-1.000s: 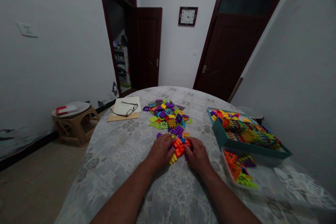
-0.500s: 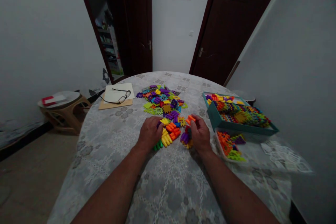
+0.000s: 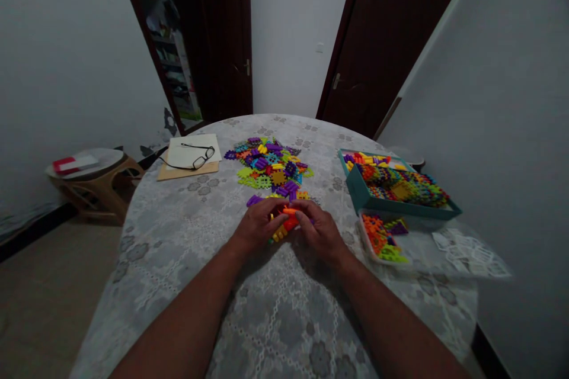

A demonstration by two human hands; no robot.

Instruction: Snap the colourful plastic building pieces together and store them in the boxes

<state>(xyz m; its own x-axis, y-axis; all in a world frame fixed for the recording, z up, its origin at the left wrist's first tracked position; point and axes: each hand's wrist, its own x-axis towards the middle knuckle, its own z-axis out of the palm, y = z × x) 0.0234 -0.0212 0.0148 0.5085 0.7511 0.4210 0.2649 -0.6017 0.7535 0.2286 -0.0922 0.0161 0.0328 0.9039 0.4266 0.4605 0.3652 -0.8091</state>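
Hands drawn together around the bright blocks

Left hand and right hand curl inward, fingertips nearly meeting, and between them I hold a small cluster of interlocking pieces. An orange block shows on top, between my thumbs, and a yellow block peeks out below, beside my left thumb. My fingers are bent narrow over the pieces; they hide how the blocks join, so I cannot tell which hand bears more of the grip, nor whether the cluster rests on the tablecloth.

To handle this well, I judge, I should steady the cluster with the left hand and let the right do the fine aligning, squaring the ridges before I press. Even pressure from both thumbs seems wiser than a hard push from one side, which could twist a joint loose. Lifting a finger now and then would give me a view of the seam. With the loose pile just beyond my knuckles, I'd best keep my elbows low and my movements small
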